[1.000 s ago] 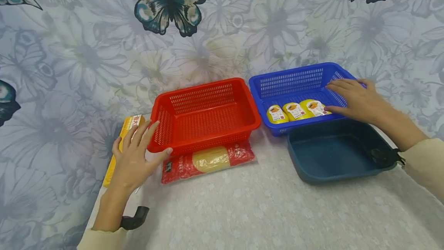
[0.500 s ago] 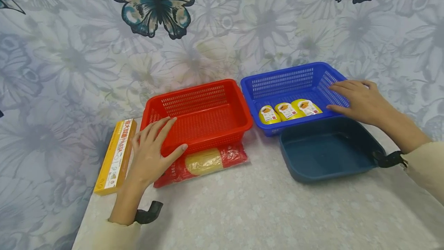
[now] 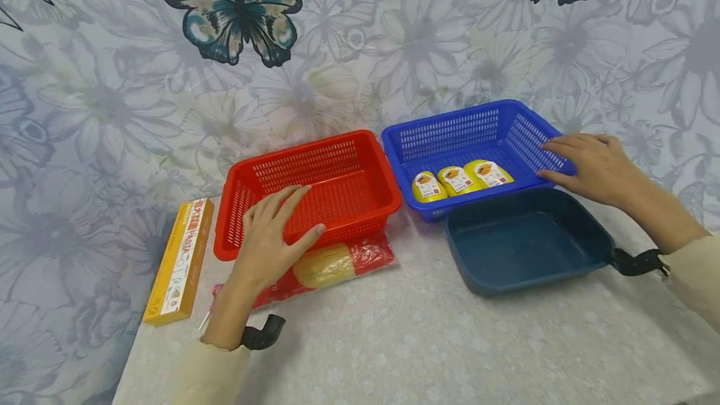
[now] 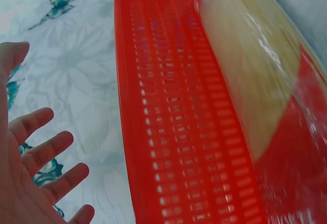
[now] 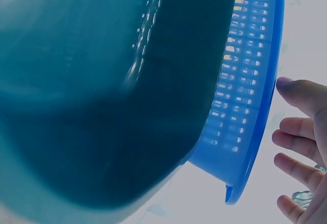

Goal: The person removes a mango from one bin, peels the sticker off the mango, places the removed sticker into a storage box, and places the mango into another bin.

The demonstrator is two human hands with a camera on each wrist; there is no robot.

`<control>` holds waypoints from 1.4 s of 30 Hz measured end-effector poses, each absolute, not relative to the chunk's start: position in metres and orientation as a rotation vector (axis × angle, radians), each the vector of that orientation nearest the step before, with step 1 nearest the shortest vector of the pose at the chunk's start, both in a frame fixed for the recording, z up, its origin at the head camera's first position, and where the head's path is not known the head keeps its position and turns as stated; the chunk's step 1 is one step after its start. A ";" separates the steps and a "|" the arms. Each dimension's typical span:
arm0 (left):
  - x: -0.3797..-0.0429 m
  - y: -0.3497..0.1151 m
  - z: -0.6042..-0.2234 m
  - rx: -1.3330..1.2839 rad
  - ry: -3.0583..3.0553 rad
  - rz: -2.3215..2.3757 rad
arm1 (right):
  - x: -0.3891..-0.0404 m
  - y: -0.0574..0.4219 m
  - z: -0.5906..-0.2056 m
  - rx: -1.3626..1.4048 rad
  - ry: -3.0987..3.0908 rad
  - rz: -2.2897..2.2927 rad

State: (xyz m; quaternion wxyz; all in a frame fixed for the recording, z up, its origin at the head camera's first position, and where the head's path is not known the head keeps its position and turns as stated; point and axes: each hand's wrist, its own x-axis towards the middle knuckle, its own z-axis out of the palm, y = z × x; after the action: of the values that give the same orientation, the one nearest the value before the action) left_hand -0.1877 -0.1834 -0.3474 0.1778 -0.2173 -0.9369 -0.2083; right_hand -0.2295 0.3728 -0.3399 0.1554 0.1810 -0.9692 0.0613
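My left hand (image 3: 270,242) hovers over the near left part of a red plastic basket (image 3: 360,230), fingers spread and holding nothing. In the left wrist view, the fingers (image 4: 48,150) stand apart from the basket's rim. A red bag of dry noodles (image 3: 326,267) with a clear middle lies along the basket's near side, partly hidden by this hand. At the right end of a blue plastic basket (image 3: 450,127) is my right hand (image 3: 596,167), its fingers loosely extended and the thumb close to the rim; contact is unclear. Several yellow packs with white labels (image 3: 458,181) lie inside the blue basket.
A dark teal tub (image 3: 523,249) stands in front of the blue basket. At the table's left edge lies a yellow pasta box (image 3: 179,261). A pink-wrapped lollipop (image 3: 217,290) shows beside the left forearm. Patterned wallpaper (image 3: 332,80) rises behind the table.
My left hand has moved right, from the red basket's left edge to above its near side, uncovering the pasta box. The right hand stays by the blue basket's right end. The head view has shifted slightly.
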 end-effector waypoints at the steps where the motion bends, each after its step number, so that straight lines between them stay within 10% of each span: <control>1: -0.188 -0.181 -0.347 -0.621 -2.648 -0.593 | -0.229 0.374 -0.340 0.509 -2.781 0.175; 42: -0.212 -0.090 -0.328 -0.751 -2.700 -0.804 | -0.216 0.403 -0.357 0.185 -2.879 0.186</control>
State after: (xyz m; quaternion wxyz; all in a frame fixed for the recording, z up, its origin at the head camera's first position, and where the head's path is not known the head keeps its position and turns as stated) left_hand -0.2121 -0.0901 -0.3278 0.1127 -0.2559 -0.9202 -0.2740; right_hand -0.2159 0.4032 -0.3574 0.1251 0.0634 -0.9881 0.0639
